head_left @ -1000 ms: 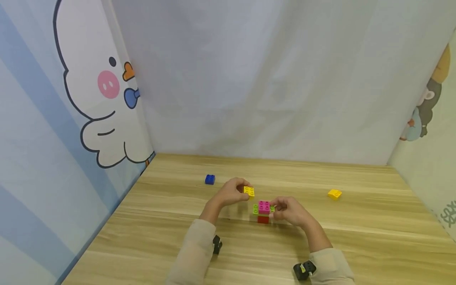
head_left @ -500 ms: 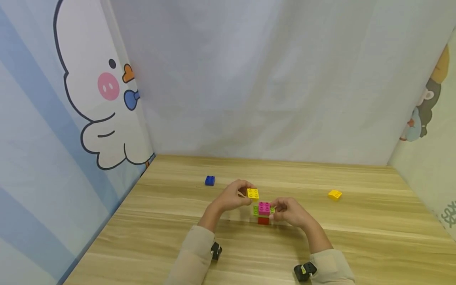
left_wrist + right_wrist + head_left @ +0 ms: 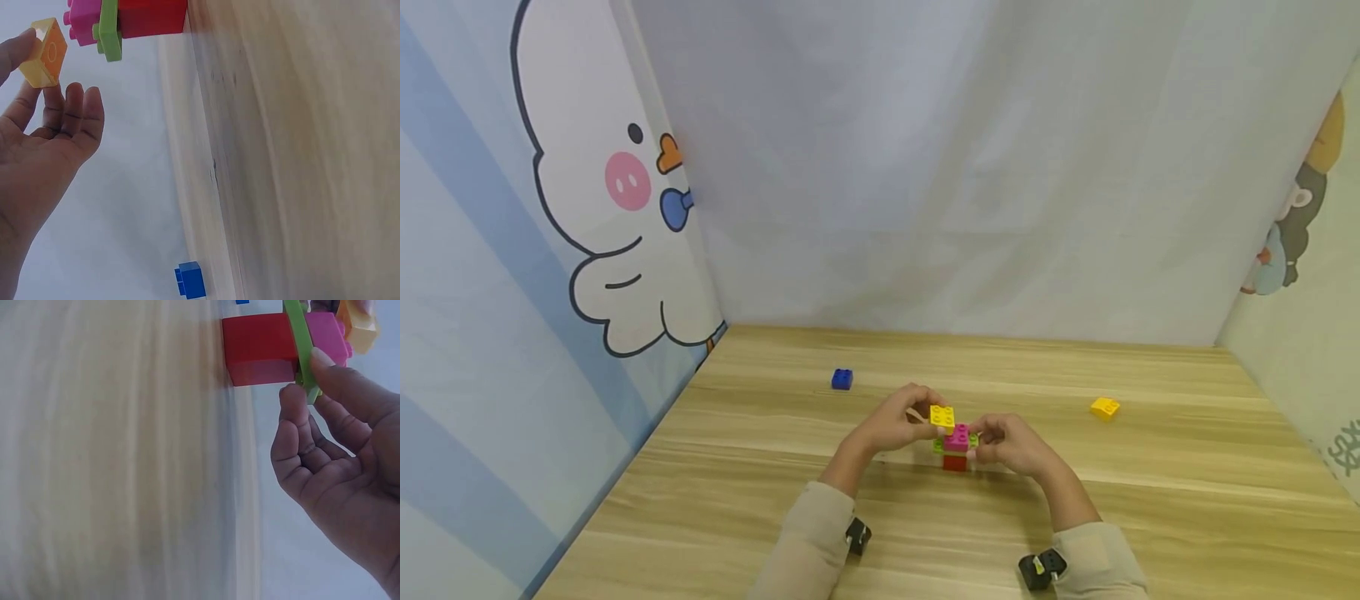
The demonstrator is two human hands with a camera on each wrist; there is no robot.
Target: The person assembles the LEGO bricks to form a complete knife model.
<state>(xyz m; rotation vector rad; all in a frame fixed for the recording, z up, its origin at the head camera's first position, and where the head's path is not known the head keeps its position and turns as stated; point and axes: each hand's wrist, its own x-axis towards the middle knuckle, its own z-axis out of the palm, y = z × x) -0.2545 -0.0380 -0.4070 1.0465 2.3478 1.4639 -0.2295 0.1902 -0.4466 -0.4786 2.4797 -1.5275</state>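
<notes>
1. The wood-grain table (image 3: 1187, 483) is bearing the upright red-green-pink plastic stack (image 3: 957, 446).
2. Fingers of the right hand (image 3: 1017, 447) are pinching the flat green layer (image 3: 301, 337), ideally bracing it.
3. Fingers of the left hand (image 3: 892, 424) are grasping the square yellow plastic brick (image 3: 942, 417) just above, ideally levelling it over the pink studs (image 3: 962, 430).

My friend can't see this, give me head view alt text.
The left hand pinches a yellow block near a pink, green and red block stack that the right hand grips. A blue block and second yellow block lie beyond.

Left grip (image 3: 897, 422) pinching, right grip (image 3: 1013, 445) pinching lower
</notes>
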